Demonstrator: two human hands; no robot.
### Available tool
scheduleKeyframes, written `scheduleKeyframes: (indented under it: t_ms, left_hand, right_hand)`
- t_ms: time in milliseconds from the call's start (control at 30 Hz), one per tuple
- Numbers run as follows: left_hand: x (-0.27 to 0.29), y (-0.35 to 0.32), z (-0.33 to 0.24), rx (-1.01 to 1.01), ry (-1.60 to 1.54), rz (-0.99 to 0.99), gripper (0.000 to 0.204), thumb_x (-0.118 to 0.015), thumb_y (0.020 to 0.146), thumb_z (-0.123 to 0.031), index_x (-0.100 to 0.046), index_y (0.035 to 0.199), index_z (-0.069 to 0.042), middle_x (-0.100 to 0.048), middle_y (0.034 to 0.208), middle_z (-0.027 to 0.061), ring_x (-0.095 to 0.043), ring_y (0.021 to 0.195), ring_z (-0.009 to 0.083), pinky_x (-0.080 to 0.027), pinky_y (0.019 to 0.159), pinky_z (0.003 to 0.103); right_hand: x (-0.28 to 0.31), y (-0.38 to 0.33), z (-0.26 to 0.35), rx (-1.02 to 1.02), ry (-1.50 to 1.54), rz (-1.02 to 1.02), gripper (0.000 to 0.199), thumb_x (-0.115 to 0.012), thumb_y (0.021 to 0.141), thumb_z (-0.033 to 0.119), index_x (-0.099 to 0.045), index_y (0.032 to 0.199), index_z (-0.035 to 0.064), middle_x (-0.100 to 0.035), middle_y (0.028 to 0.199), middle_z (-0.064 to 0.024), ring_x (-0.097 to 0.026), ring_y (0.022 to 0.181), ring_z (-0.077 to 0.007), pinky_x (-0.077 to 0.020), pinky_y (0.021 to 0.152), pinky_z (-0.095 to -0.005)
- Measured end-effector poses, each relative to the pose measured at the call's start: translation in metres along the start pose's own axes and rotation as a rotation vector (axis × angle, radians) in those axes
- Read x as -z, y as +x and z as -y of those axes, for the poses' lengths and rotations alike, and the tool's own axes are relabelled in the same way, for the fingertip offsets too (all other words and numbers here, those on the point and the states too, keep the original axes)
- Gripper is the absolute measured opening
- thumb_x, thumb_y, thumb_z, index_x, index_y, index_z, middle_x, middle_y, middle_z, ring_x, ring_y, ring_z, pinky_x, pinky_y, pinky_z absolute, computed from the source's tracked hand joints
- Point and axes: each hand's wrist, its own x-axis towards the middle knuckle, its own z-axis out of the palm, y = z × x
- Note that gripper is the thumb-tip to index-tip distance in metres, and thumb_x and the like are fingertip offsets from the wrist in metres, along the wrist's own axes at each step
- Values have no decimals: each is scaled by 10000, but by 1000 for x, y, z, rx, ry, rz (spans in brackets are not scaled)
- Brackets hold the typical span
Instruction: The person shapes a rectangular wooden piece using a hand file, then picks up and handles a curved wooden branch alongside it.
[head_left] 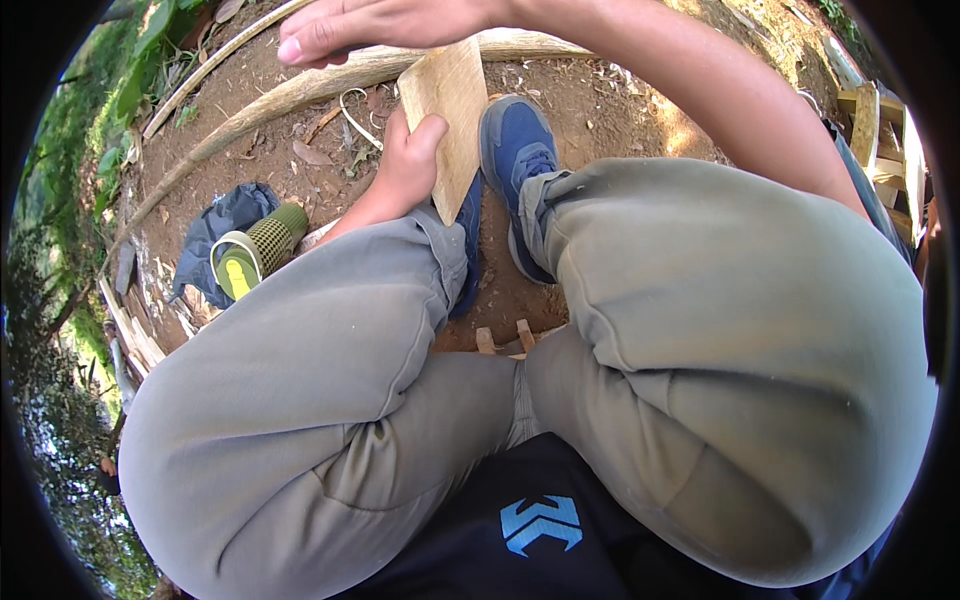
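Observation:
Between my shins, above the shoes, stands a flat, pale wooden board, tilted, its lower end narrowing to a corner. My left hand is closed on its left edge, thumb lying across the face; the other fingers are mostly hidden behind it. From the right my bare right arm reaches across, and my right hand is above and left of the board's top end. Its visible fingers stretch out to the left with nothing seen in them; the top edge of the picture cuts part of the hand off.
Long, curved wooden poles lie on the brown soil. Beside my left knee are a green cylindrical container with a mesh pattern and a dark plastic bag. My blue shoes rest on the ground. Wooden slats stand at far right.

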Motion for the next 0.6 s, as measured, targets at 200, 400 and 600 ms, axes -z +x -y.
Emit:
scheduleKeyframes:
  t_ms: [200, 400, 600]
  left_hand:
    - [-1, -1, -1, 38, -12, -48, 338, -544, 893, -185, -616, 1129, 46, -662, 1019, 113, -612, 925, 210, -489, 849, 350]
    - [2, -3, -1, 72, 11, -22, 328, -555, 898, -195, -603, 1127, 35, -649, 1040, 119, -607, 968, 224, -481, 883, 356]
    - [1, 0, -1, 95, 26, 16, 347, -554, 905, -192, -578, 1164, 37, -648, 1063, 120, -609, 975, 221, -483, 891, 357]
  right_hand:
    - [-7, 9, 4, -28, -62, 162, 446, -406, 1125, 395, -577, 1043, -8, -548, 964, -89, -514, 912, -195, -441, 889, -355]
    - [2, 3, -10, 135, -131, 113, 419, -403, 1127, 359, -581, 1016, -4, -572, 993, -129, -547, 965, -246, -442, 921, -370]
    - [-4, -16, -6, 45, -49, 133, 384, -376, 1119, 323, -570, 1053, -1, -554, 1004, -129, -536, 965, -236, -441, 910, -380]
